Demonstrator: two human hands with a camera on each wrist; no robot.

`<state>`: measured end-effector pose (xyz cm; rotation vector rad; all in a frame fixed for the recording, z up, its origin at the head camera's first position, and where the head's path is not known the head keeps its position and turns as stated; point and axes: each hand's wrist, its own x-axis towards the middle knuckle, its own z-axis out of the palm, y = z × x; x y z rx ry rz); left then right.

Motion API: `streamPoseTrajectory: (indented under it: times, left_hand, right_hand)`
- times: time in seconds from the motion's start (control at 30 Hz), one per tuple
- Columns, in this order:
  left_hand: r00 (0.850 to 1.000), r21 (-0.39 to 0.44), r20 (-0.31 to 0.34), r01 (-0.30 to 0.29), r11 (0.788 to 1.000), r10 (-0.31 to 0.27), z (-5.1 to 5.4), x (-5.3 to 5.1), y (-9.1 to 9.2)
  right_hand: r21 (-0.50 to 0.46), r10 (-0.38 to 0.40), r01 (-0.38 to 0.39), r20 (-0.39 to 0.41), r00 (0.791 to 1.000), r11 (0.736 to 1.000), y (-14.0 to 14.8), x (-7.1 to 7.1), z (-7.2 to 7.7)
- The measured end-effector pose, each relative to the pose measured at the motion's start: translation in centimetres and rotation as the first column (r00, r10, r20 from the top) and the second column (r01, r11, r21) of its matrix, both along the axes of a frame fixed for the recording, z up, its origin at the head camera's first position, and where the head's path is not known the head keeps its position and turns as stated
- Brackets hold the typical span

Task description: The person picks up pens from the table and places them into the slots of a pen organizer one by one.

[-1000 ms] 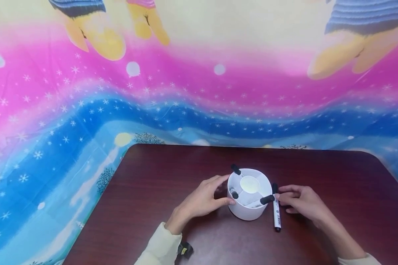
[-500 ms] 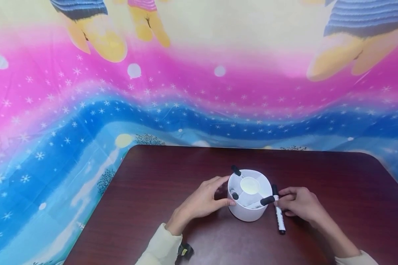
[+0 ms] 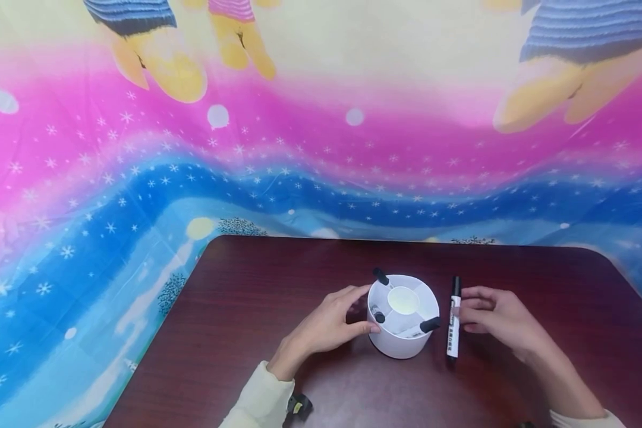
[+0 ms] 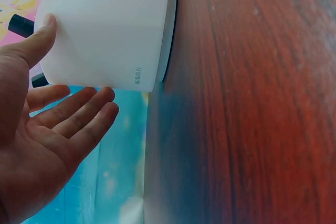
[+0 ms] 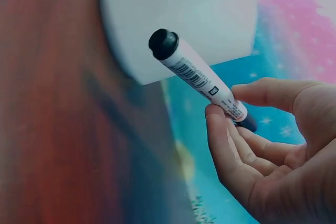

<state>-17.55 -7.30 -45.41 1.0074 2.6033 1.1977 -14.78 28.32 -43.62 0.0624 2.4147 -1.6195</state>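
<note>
A round white pen holder with a central round cup stands on the table. Black-capped markers lean in its outer compartments. My left hand is at the holder's left side. In the left wrist view, its thumb lies against the white wall and its other fingers extend loosely at the wall's edge. My right hand pinches a white whiteboard marker with black ends, apart from the holder's right side. In the right wrist view the marker slants between thumb and fingertips, with its barcode showing.
The dark red-brown table has rounded far corners. Behind it hangs a colourful cloth with snowflakes. A small black object shows beside the left sleeve.
My right hand has moved the marker slightly right, away from the holder, and turned it so its printed text shows. The left hand and the holder stay in place.
</note>
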Motion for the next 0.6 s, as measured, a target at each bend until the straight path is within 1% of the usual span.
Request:
streamPoseTrajectory:
  times: [0.13, 0.23, 0.3, 0.37, 0.43, 0.6]
  left_hand:
    - [1.000, 0.002, 0.004, 0.002, 1.000, -0.002, 0.0, 0.0, 0.0]
    - [1.000, 0.006, 0.004, 0.006, 1.000, -0.006, -0.1, 0.0, 0.0]
    - [1.000, 0.003, -0.002, 0.007, 1.000, -0.007, -0.1, -0.1, 0.0]
    - [1.000, -0.002, -0.010, 0.003, 1.000, -0.003, -0.1, -0.1, 0.0]
    - [1.000, -0.006, -0.017, 0.001, 1.000, -0.001, -0.1, -0.1, 0.0]
    - [1.000, 0.000, -0.017, 0.006, 1.000, -0.006, -0.1, -0.1, 0.0]
  right_hand:
    - [-0.071, -0.004, -0.001, -0.069, 0.998, 0.997, 0.5, -0.1, 1.0]
    - [-0.156, -0.022, 0.005, -0.110, 0.994, 0.988, 1.1, -0.3, 1.6]
    - [-0.229, -0.035, 0.003, -0.137, 0.990, 0.973, 1.5, -0.5, 1.9]
    - [-0.301, -0.048, -0.004, -0.165, 0.985, 0.954, 1.7, -0.6, 2.3]
    - [-0.353, -0.061, -0.010, -0.190, 0.980, 0.935, 1.9, -0.7, 2.7]
    - [-0.409, -0.089, -0.012, -0.227, 0.970, 0.912, 1.6, -0.8, 3.8]
